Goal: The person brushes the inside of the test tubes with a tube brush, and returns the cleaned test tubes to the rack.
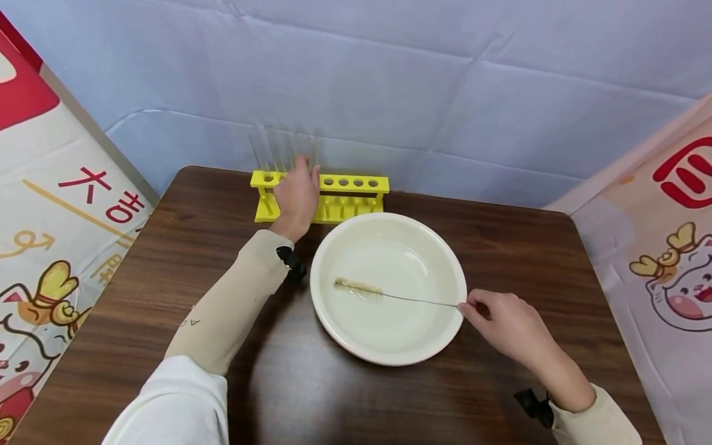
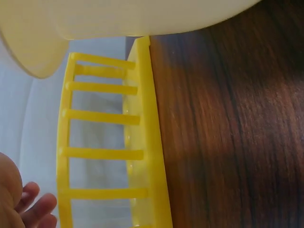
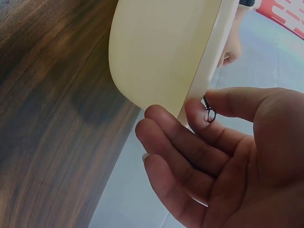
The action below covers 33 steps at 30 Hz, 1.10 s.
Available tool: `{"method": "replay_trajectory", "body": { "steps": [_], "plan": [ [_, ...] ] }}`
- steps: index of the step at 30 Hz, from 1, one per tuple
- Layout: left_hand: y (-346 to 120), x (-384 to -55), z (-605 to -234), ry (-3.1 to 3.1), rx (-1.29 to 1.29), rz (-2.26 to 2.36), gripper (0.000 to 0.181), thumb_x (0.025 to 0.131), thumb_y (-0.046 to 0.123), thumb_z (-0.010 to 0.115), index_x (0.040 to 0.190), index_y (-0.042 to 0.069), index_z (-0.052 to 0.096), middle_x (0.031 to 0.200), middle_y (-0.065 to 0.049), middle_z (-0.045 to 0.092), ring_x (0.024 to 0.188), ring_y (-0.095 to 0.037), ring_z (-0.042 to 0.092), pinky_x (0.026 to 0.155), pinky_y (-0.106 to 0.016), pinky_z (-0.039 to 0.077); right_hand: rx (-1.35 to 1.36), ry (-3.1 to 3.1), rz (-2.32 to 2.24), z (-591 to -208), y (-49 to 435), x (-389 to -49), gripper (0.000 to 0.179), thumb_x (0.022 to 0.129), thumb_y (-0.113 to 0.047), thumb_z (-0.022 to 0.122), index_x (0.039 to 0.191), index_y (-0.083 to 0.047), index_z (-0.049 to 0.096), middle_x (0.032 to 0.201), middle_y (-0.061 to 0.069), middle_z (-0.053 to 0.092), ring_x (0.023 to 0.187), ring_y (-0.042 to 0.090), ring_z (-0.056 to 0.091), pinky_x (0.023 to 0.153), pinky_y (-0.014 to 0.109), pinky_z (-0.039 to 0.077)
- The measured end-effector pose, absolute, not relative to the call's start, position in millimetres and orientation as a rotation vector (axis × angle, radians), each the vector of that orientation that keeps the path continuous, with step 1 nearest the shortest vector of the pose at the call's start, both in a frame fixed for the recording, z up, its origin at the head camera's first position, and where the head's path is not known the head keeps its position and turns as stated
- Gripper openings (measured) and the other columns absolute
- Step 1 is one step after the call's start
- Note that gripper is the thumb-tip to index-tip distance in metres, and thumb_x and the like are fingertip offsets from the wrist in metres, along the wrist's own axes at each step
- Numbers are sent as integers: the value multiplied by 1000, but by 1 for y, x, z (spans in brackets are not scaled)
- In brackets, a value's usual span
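Observation:
In the head view, a white basin (image 1: 389, 345) stands on the table. A test tube brush (image 1: 358, 287) lies across it, its bristles in the water. My right hand (image 1: 508, 324) pinches the brush's wire loop (image 3: 211, 115) between thumb and index finger at the basin's right rim; the other fingers are loosely bent. My left hand (image 1: 297, 193) is at the left half of a yellow test tube rack (image 1: 350, 213), beside several clear glass tubes (image 1: 275, 148) standing in it. Whether its fingers pinch a tube is hidden. In the left wrist view, bent fingertips (image 2: 40, 209) show beside the rack.
The rack's right-hand holes (image 1: 358, 182) hold no tubes. It stands at the back edge of the dark wooden table (image 1: 500, 247), just behind the basin. A pale cloth (image 1: 389, 93) hangs behind the table, with printed banners (image 1: 678, 247) at the sides.

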<state>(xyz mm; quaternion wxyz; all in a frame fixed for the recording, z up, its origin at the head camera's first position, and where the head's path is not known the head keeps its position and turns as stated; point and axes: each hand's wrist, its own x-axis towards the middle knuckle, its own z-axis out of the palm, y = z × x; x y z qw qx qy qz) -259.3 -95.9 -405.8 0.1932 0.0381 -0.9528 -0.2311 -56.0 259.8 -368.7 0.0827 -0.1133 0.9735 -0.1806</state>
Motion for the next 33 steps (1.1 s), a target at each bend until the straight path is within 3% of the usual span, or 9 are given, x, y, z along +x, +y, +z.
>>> {"method": "replay_trajectory", "body": {
  "steps": [9, 18, 26, 33],
  "plan": [
    [-93, -256, -404, -2647, 45, -681, 43, 109, 40, 46, 132, 5, 58, 75, -10, 67, 55, -26, 59, 51, -42, 48, -333, 2878, -586, -367, 261, -54, 25, 103, -33, 63, 81, -21, 60, 59, -7, 40, 50, 9, 35, 48, 26, 28],
    [-99, -256, -399, -2543, -39, -646, 42, 109, 38, 46, 126, 3, 61, 73, -10, 68, 51, -26, 58, 46, -39, 44, -318, 2814, -766, -363, 262, -57, 26, 106, -30, 58, 83, -18, 62, 67, -7, 56, 50, 11, 40, 47, 27, 36],
    [-101, -257, -395, -2440, -74, -640, 40, 108, 37, 48, 121, 3, 63, 85, -9, 73, 50, -26, 59, 45, -39, 44, -308, 2780, -794, -362, 264, -58, 30, 107, -31, 56, 81, -17, 60, 66, -4, 55, 49, 12, 40, 47, 28, 37],
    [-104, -258, -397, -2369, -113, -617, 38, 108, 37, 51, 118, 3, 64, 101, -13, 66, 47, -26, 49, 42, -38, 39, -294, 2740, -862, -360, 264, -58, 40, 109, -36, 50, 75, -16, 54, 63, 1, 53, 48, 12, 39, 46, 29, 36]
  ]
}}
